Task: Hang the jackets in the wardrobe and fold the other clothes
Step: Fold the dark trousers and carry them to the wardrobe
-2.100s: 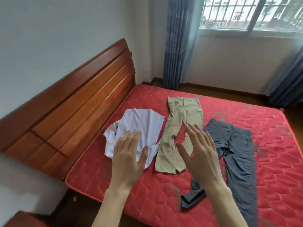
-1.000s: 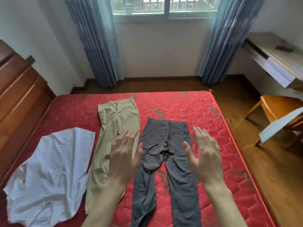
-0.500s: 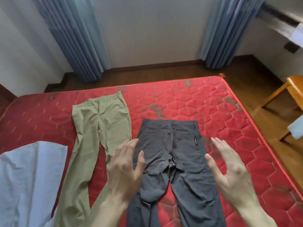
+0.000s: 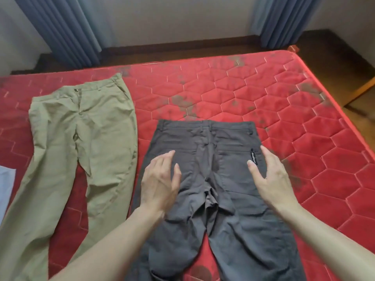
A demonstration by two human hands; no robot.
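- On the red mattress [image 4: 253, 94], two pairs of trousers lie flat, side by side, waistbands toward the far edge and legs running toward the camera.
- The grey trousers [image 4: 205, 179] lie in the middle, seat side up, with two back pockets and a small black label [image 4: 253, 156] on the right pocket's edge; the cloth is bunched and creased at the crotch.
- The khaki trousers [image 4: 85, 134] lie to the left, front side up, with a button at the waist; their right edge comes just beside the grey pair's left hip, and a strip of mattress shows between the legs lower down.
- The left hand [image 4: 160, 181] is over the grey trousers' left hip, fingers straight and close together, thumb spread, gripping nothing; whether the palm touches the cloth cannot be told.
- The right hand [image 4: 272, 177] is over the right hip near the label, fingers straight, thumb pointing inward toward the label, also holding nothing; contact with the cloth is likewise unclear.
- Both bare forearms reach in from the bottom edge, the left one crossing over the gap between the two pairs.
- A bit of white cloth [image 4: 6, 183] shows at the far left edge, next to the khaki leg.
- The mattress is quilted in hexagons, with dark worn patches toward its far side.
- Beyond it are blue curtains [image 4: 60, 31] left and right, a pale wall, a dark skirting board and wooden floor; a wooden furniture leg [image 4: 361, 90] shows at the right edge.
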